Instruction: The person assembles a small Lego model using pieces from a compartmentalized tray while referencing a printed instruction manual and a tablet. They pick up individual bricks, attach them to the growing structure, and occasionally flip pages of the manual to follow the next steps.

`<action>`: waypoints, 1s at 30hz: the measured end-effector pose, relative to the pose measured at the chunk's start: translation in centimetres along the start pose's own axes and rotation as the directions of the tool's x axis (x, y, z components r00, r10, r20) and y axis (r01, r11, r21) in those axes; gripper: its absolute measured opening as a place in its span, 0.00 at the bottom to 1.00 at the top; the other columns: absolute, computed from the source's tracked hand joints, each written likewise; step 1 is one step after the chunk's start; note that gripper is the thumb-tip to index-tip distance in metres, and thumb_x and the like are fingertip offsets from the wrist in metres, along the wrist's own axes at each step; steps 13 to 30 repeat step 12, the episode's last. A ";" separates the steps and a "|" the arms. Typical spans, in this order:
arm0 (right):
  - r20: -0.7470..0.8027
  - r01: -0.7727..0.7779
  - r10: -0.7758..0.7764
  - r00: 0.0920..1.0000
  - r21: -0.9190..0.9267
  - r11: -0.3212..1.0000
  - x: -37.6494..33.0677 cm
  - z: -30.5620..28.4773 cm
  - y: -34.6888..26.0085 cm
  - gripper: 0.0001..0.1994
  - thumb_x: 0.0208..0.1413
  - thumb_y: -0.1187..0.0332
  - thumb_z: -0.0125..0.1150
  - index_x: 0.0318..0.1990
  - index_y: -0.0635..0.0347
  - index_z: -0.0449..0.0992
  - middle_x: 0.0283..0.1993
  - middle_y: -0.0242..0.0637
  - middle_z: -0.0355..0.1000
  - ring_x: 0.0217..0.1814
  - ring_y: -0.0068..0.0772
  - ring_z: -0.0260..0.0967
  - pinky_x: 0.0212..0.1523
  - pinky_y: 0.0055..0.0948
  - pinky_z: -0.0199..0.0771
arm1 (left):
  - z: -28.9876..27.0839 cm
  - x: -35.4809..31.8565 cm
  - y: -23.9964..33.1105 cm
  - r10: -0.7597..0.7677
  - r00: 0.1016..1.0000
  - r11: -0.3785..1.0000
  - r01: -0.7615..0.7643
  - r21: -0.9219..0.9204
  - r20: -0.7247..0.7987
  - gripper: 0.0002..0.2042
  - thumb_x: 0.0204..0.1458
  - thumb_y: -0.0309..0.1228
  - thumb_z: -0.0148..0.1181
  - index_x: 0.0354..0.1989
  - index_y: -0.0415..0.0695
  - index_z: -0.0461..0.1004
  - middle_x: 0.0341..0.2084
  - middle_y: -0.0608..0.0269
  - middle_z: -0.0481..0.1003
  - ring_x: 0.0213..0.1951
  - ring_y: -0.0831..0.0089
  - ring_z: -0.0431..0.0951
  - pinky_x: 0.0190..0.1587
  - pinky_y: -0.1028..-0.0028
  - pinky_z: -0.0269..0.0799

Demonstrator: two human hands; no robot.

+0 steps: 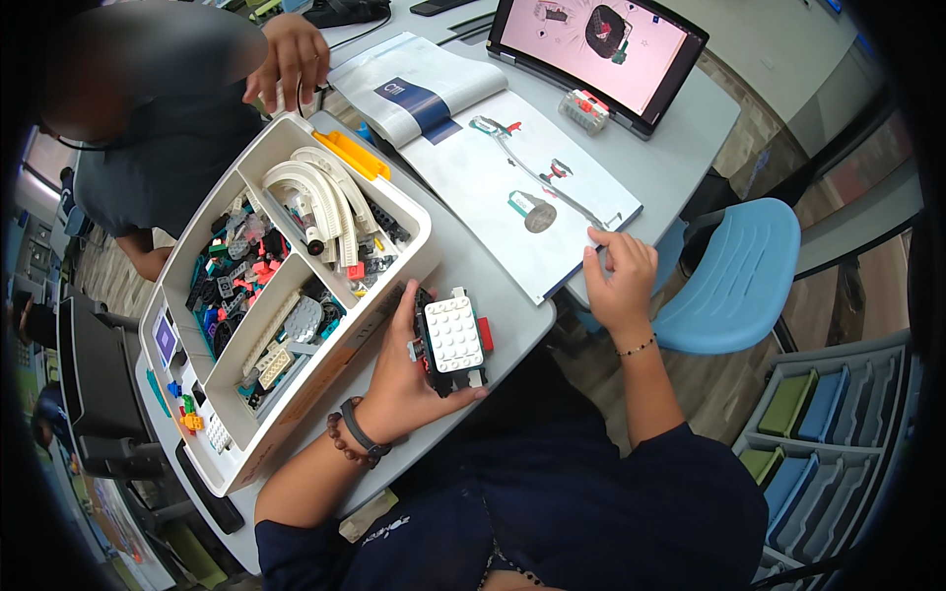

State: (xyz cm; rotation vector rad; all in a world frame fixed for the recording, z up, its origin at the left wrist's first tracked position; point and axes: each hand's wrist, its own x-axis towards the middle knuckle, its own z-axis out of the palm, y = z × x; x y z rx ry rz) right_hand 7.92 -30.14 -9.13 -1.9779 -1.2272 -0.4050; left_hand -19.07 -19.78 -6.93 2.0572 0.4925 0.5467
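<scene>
My left hand (389, 384) grips a toy-brick build (453, 335) with a white studded plate on top, black sides and a red piece at its right. It is held beside the front wall of the white sorting tray (340, 369). My right hand (623, 281) is at the right edge of an instruction booklet (473, 212), fingers loosely bent, thumb and index fingertip apart over the page. The open page pictures a long jointed build. In the tray's compartments lie small mixed bricks (236, 276), curved white track pieces (320, 202) and a grey round plate (304, 320).
Behind the booklet stands a tablet-like screen (601, 49) with a small clear-and-red brick piece (584, 110) before it. Another person's hand (293, 59) reaches over the tray's far end, by a yellow bin (352, 155). A blue chair (734, 281) and drawer rack (828, 433) are right.
</scene>
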 end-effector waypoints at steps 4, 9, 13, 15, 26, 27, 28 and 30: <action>-0.003 -0.001 0.001 1.000 0.012 1.000 0.0 0.0 0.1 0.07 0.48 0.69 0.59 0.36 0.56 0.77 0.21 0.27 0.61 0.26 0.29 0.59 0.40 0.31 0.55 | -0.1 0.1 0.2 0.036 0.999 0.998 -0.036 0.046 0.008 0.64 0.29 0.38 0.79 0.67 0.37 0.30 0.58 0.42 0.58 0.60 0.53 0.62 0.63 0.61 0.55; 0.009 -0.024 0.023 1.000 0.079 0.997 0.0 -0.6 0.3 0.11 0.48 0.68 0.60 0.40 0.58 0.76 0.24 0.29 0.63 0.28 0.30 0.61 0.41 0.33 0.56 | -0.3 -0.6 0.2 -0.002 1.000 1.000 0.002 0.006 -0.003 0.66 0.29 0.41 0.79 0.68 0.39 0.29 0.61 0.40 0.54 0.62 0.50 0.59 0.63 0.60 0.53; -0.003 -0.072 0.075 0.997 0.234 0.970 0.4 -1.9 -0.2 0.14 0.49 0.67 0.61 0.44 0.59 0.75 0.27 0.32 0.64 0.31 0.31 0.62 0.43 0.35 0.57 | -0.3 -2.3 1.1 -0.001 0.999 0.998 -0.002 -0.064 -0.049 0.66 0.29 0.43 0.79 0.68 0.41 0.27 0.65 0.38 0.48 0.65 0.48 0.53 0.65 0.57 0.50; -0.003 -0.072 0.075 0.997 0.234 0.970 0.4 -1.9 -0.2 0.14 0.49 0.67 0.61 0.44 0.59 0.75 0.27 0.32 0.64 0.31 0.31 0.62 0.43 0.35 0.57 | -0.3 -2.3 1.1 -0.001 0.999 0.998 -0.002 -0.064 -0.049 0.66 0.29 0.43 0.79 0.68 0.41 0.27 0.65 0.38 0.48 0.65 0.48 0.53 0.65 0.57 0.50; -0.003 -0.072 0.075 0.997 0.234 0.970 0.4 -1.9 -0.2 0.14 0.49 0.67 0.61 0.44 0.59 0.75 0.27 0.32 0.64 0.31 0.31 0.62 0.43 0.35 0.57 | -0.3 -2.3 1.1 -0.001 0.999 0.998 -0.002 -0.064 -0.049 0.66 0.29 0.43 0.79 0.68 0.41 0.27 0.65 0.38 0.48 0.65 0.48 0.53 0.65 0.57 0.50; -0.003 -0.072 0.075 0.997 0.234 0.970 0.4 -1.9 -0.2 0.14 0.49 0.67 0.61 0.44 0.59 0.75 0.27 0.32 0.64 0.31 0.31 0.62 0.43 0.35 0.57 | -0.3 -2.3 1.1 -0.001 0.999 0.998 -0.002 -0.064 -0.049 0.66 0.29 0.43 0.79 0.68 0.41 0.27 0.65 0.38 0.48 0.65 0.48 0.53 0.65 0.57 0.50; -0.003 -0.072 0.075 0.997 0.234 0.970 0.4 -1.9 -0.2 0.14 0.49 0.67 0.61 0.44 0.59 0.75 0.27 0.32 0.64 0.31 0.31 0.62 0.43 0.35 0.57 | -0.3 -2.3 1.1 -0.001 0.999 0.998 -0.002 -0.064 -0.049 0.66 0.29 0.43 0.79 0.68 0.41 0.27 0.65 0.38 0.48 0.65 0.48 0.53 0.65 0.57 0.50; -0.003 -0.072 0.075 0.997 0.234 0.970 0.4 -1.9 -0.2 0.14 0.49 0.67 0.61 0.44 0.59 0.75 0.27 0.32 0.64 0.31 0.31 0.62 0.43 0.35 0.57 | -0.3 -2.3 1.1 -0.001 0.999 0.998 -0.002 -0.064 -0.049 0.66 0.29 0.43 0.79 0.68 0.41 0.27 0.65 0.38 0.48 0.65 0.48 0.53 0.65 0.57 0.50</action>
